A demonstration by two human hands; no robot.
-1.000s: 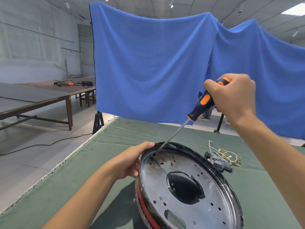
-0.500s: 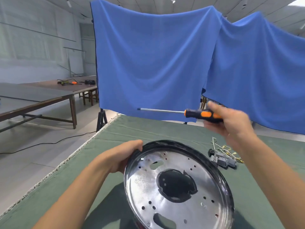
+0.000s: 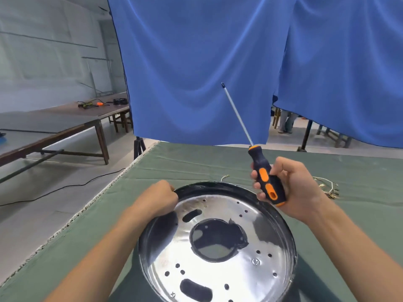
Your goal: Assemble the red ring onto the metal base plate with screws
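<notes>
Steel plate (image 3: 218,253) gripped by left hand (image 3: 160,200) shows maybe two screws (image 3: 255,262) in; right hand (image 3: 292,188) clutches screwdriver (image 3: 265,177) tip-up.

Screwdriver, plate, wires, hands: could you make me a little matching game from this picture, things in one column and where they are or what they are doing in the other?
Things:
1. Screwdriver
2. Left hand
3. Wires
4. Screw

Places or states:
A. grips the rim of the metal plate
B. lying on the green cloth beyond the right hand
C. held with its tip pointing up, off the plate
D. sitting in the plate, near its right side

Pairs: 1-C, 2-A, 3-B, 4-D
</notes>
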